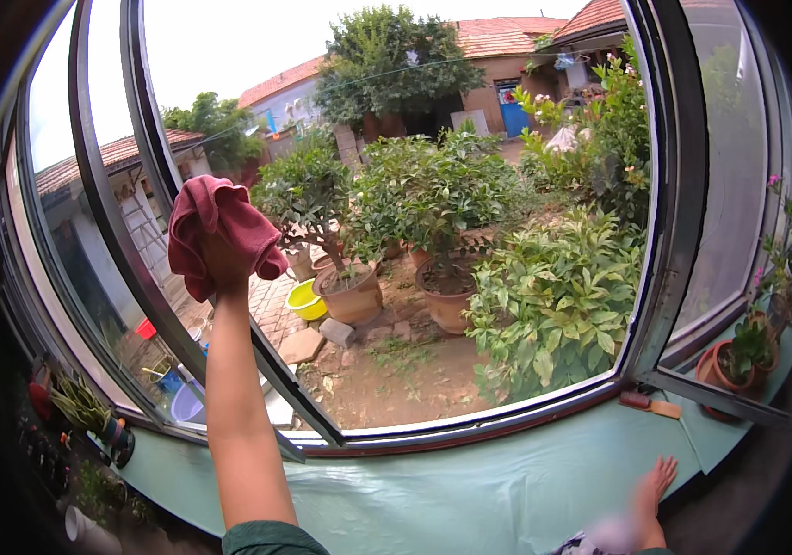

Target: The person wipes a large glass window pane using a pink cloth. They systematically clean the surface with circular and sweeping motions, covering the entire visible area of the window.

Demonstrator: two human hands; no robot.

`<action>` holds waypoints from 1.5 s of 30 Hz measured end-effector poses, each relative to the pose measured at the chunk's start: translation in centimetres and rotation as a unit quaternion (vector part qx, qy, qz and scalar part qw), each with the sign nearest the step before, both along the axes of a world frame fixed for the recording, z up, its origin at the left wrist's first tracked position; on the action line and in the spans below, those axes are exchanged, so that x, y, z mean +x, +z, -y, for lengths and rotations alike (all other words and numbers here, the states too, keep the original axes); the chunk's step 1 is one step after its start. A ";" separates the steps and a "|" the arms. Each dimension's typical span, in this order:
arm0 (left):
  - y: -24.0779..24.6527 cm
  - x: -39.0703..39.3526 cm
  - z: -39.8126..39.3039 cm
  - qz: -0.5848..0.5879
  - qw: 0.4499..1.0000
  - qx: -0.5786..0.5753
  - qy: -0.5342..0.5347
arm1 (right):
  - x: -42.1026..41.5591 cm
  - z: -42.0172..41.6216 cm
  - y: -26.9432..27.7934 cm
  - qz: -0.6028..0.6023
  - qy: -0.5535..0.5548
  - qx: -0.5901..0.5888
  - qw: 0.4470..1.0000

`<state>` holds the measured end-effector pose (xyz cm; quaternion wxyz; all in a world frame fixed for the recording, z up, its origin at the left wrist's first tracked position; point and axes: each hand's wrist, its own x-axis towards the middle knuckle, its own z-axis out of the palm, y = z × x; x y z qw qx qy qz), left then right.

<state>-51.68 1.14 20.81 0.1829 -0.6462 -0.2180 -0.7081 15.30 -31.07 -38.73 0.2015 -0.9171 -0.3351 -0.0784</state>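
My left hand (222, 267) is raised at the left of the view, closed on a dark red cloth (226, 225) that covers most of its fingers. The cloth lies against or just in front of the dark metal window frame (153, 152); whether it touches the frame is hard to tell. Low at the right, my right hand (656, 479) rests by the edge of the pale green covered sill (437, 492), fingers apart and nothing visible in it. A brush with a wooden handle (663, 409) lies on the sill above my right hand.
An opened window sash (722, 395) stands at the right, with potted plants (736, 361) behind its glass. More potted plants (77, 406) are at the lower left, near a white container (87, 531). Outside are large potted shrubs (437, 187) and a yellow basin (306, 300).
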 end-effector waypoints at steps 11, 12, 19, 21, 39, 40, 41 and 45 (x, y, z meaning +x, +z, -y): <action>0.2 15.7 0.4 -0.062 0.956 0.050 0.282 | -1.2 -0.7 0.6 -0.030 0.000 0.040 0.999; 0.2 17.2 -0.1 -0.076 0.960 0.045 0.266 | -1.2 -0.5 0.7 -0.029 0.001 0.044 0.999; 3.8 28.6 -3.7 -0.165 0.985 -0.012 0.056 | -1.1 0.0 1.7 -0.049 0.001 0.060 0.997; 5.5 30.9 -2.5 -0.185 0.982 -0.039 -0.007 | -1.8 -0.6 2.0 -0.055 0.024 0.059 0.996; -3.3 53.3 -2.3 -0.384 0.913 0.136 0.021 | -2.6 -0.5 4.6 -0.056 0.017 0.013 0.998; -3.2 53.3 -1.1 -0.391 0.917 0.070 -0.043 | -2.3 -0.3 4.7 -0.064 0.008 0.010 0.998; -2.9 52.7 0.1 -0.381 0.915 -0.009 -0.133 | -2.3 -0.1 4.9 -0.073 0.000 0.008 0.997; -3.6 47.3 -0.5 -0.322 0.937 0.099 -0.095 | -2.4 -0.4 5.5 -0.083 0.006 0.010 0.996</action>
